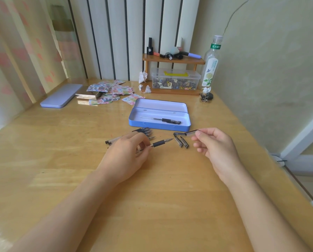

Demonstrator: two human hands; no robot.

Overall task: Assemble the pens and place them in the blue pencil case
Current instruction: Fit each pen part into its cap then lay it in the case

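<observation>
Left hand (pixel 126 153) pinching an uncapped pen (pixel 160 142), right hand (pixel 213 144) pinching a cap (pixel 191 133), near the open blue pencil case (pixel 159 125).

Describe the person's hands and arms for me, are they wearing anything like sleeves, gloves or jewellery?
Both arms are bare from the bottom of the picture up to the wrists: no sleeves in view. The left hand and right hand are ungloved, with no rings, bracelets or watch visible. The fingernails look short and plain, with no polish that can be made out.
</observation>
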